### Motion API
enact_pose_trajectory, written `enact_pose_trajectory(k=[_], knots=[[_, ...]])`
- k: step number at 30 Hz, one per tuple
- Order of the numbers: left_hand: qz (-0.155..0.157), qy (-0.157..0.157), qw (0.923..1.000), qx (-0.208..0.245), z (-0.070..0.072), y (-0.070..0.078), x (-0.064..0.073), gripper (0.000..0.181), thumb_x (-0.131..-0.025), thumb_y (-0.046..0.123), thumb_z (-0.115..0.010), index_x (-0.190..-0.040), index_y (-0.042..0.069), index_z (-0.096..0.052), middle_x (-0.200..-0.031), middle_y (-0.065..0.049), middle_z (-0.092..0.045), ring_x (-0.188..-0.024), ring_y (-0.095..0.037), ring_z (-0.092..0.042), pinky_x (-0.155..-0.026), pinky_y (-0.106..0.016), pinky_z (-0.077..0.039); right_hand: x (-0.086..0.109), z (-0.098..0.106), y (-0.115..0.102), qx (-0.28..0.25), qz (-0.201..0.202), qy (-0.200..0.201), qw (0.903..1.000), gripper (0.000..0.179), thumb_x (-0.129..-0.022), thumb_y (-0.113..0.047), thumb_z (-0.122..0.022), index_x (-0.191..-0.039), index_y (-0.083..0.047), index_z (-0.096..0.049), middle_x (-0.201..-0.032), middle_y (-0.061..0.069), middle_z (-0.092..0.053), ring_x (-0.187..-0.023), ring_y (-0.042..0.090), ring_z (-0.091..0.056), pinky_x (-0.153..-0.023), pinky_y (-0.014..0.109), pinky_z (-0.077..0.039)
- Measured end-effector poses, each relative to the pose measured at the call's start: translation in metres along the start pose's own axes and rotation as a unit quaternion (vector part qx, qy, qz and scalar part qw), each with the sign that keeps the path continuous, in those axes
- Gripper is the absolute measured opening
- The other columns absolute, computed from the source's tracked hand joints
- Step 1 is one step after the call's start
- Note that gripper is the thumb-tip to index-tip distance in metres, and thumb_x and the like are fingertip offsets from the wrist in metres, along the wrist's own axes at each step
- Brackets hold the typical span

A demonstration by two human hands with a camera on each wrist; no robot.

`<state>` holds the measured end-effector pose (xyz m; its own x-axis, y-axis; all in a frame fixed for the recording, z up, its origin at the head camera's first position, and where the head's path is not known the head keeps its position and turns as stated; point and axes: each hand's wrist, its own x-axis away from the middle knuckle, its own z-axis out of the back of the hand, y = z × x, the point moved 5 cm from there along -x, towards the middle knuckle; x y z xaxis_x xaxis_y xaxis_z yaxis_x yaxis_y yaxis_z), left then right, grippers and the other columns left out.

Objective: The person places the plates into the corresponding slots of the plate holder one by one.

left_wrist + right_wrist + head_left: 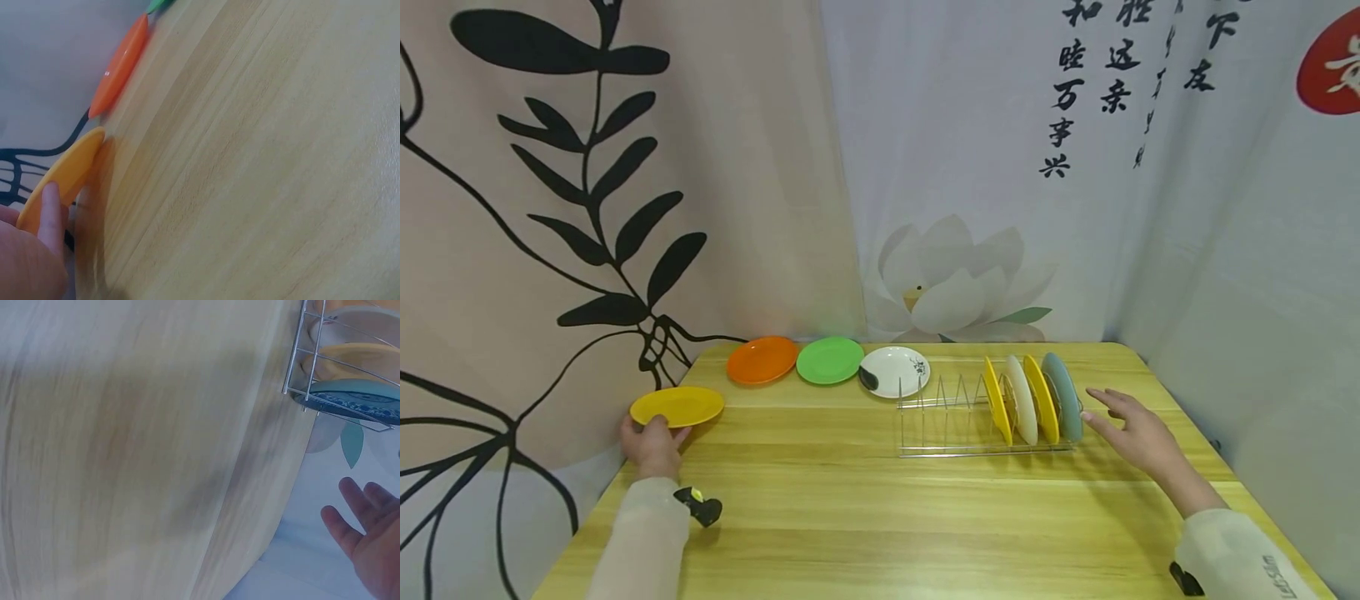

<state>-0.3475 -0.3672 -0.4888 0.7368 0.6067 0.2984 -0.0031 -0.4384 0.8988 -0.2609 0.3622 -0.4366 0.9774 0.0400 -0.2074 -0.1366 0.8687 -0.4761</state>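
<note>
My left hand [653, 444] grips a yellow plate [677, 406] by its near rim, at the left edge of the table. In the left wrist view a finger lies along the face of that yellow plate [73, 165], and its far rim is close to the tabletop. My right hand [1138, 433] is just right of a wire dish rack [925, 454], fingers spread and holding nothing. Upright in the rack's right part stand a yellow plate [997, 402], a white plate [1022, 402], another yellow plate [1042, 400] and a blue plate [1063, 398] with a patterned face.
Along the table's back edge lie an orange plate [762, 361], a green plate [830, 361] and a white plate [895, 372] with a dark motif, the last behind the rack's left end. A printed curtain [760, 167] hangs behind the wooden table [850, 517].
</note>
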Motion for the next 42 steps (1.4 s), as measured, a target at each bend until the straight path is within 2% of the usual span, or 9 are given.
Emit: enact_pose_trajectory(k=[5, 12, 16, 24, 27, 30, 34, 38, 42], knots=[[-0.001, -0.002, 1.0, 0.003, 0.001, 0.0, -0.002, 0.064, -0.104, 0.009, -0.04, -0.159, 0.034, -0.016, -0.163, 0.003, -0.014, -0.143, -0.019, -0.03, -0.104, -0.035, -0.045, 0.0, -0.002, 0.001, 0.022, 0.007, -0.006, 0.9997, 0.061, -0.102, -0.049, -0.05, -0.144, -0.005, -0.051, -0.148, 0.035, -0.033, -0.123, 0.061, -0.039, -0.088, 0.073, -0.039], [-0.004, -0.013, 0.9999, 0.01, 0.001, 0.001, -0.001, 0.064, -0.104, 0.007, -0.038, -0.158, 0.033, -0.016, -0.162, 0.001, -0.015, -0.142, -0.022, -0.031, -0.104, -0.038, -0.044, 0.001, -0.002, -0.002, 0.024, 0.012, -0.005, 0.9996, 0.058, -0.102, -0.048, -0.05, -0.138, -0.003, -0.057, -0.147, 0.035, -0.034, -0.121, 0.062, -0.041, -0.088, 0.073, -0.04], [-0.009, -0.016, 0.9998, -0.001, 0.0, 0.002, 0.0, 0.063, -0.104, 0.009, -0.038, -0.158, 0.033, -0.017, -0.162, 0.0, -0.014, -0.142, -0.023, -0.032, -0.103, -0.037, -0.044, 0.001, -0.002, -0.003, 0.027, 0.013, -0.002, 0.9995, 0.058, -0.102, -0.048, -0.05, -0.136, -0.002, -0.058, -0.147, 0.035, -0.035, -0.121, 0.061, -0.042, -0.088, 0.072, -0.04], [-0.029, -0.053, 0.998, -0.018, -0.011, 0.011, 0.007, 0.058, -0.104, 0.009, -0.042, -0.156, 0.029, -0.026, -0.158, -0.003, -0.025, -0.136, -0.024, -0.04, -0.091, -0.032, -0.053, 0.002, -0.004, -0.002, 0.027, 0.014, 0.006, 0.9995, 0.057, -0.102, -0.048, -0.051, -0.136, -0.002, -0.058, -0.147, 0.035, -0.034, -0.116, 0.06, -0.047, -0.084, 0.07, -0.044], [-0.031, -0.078, 0.9962, -0.02, -0.021, 0.017, 0.015, 0.059, -0.104, 0.008, -0.043, -0.156, 0.029, -0.027, -0.157, -0.004, -0.026, -0.129, -0.023, -0.045, -0.085, -0.03, -0.055, 0.003, -0.003, -0.002, 0.026, 0.017, 0.011, 0.9995, 0.056, -0.102, -0.047, -0.052, -0.135, -0.003, -0.059, -0.147, 0.034, -0.035, -0.115, 0.059, -0.049, -0.083, 0.069, -0.044], [-0.032, -0.11, 0.9931, -0.025, -0.033, 0.022, 0.025, 0.063, -0.104, 0.008, -0.043, -0.158, 0.03, -0.021, -0.157, -0.007, -0.024, -0.121, -0.021, -0.049, -0.086, -0.03, -0.056, 0.003, -0.002, -0.002, 0.026, 0.02, 0.017, 0.9993, 0.054, -0.101, -0.046, -0.053, -0.133, -0.004, -0.06, -0.147, 0.034, -0.036, -0.113, 0.057, -0.051, -0.082, 0.068, -0.046], [-0.035, -0.143, 0.988, -0.045, -0.051, 0.027, 0.042, 0.066, -0.103, 0.007, -0.043, -0.159, 0.028, -0.017, -0.152, -0.009, -0.029, -0.113, -0.02, -0.055, -0.087, -0.032, -0.055, 0.003, -0.001, -0.003, 0.024, 0.025, 0.023, 0.9991, 0.051, -0.101, -0.045, -0.054, -0.131, -0.005, -0.062, -0.147, 0.033, -0.037, -0.111, 0.056, -0.053, -0.08, 0.067, -0.047], [-0.027, -0.185, 0.9812, -0.048, -0.07, 0.032, 0.063, 0.067, -0.102, 0.005, -0.045, -0.159, 0.027, -0.016, -0.137, -0.004, -0.039, -0.108, -0.019, -0.059, -0.087, -0.033, -0.056, 0.004, -0.002, -0.003, 0.028, 0.029, 0.024, 0.9989, 0.05, -0.101, -0.045, -0.054, -0.131, -0.005, -0.063, -0.146, 0.032, -0.038, -0.106, 0.052, -0.058, -0.079, 0.065, -0.048], [-0.025, -0.237, 0.97, -0.048, -0.09, 0.036, 0.086, 0.069, -0.102, 0.002, -0.046, -0.159, 0.026, -0.018, -0.127, -0.005, -0.044, -0.097, -0.016, -0.063, -0.092, -0.038, -0.053, 0.004, -0.001, -0.003, 0.029, 0.03, 0.025, 0.9988, 0.051, -0.101, -0.044, -0.054, -0.131, -0.004, -0.063, -0.145, 0.033, -0.038, -0.099, 0.048, -0.062, -0.077, 0.064, -0.049]])
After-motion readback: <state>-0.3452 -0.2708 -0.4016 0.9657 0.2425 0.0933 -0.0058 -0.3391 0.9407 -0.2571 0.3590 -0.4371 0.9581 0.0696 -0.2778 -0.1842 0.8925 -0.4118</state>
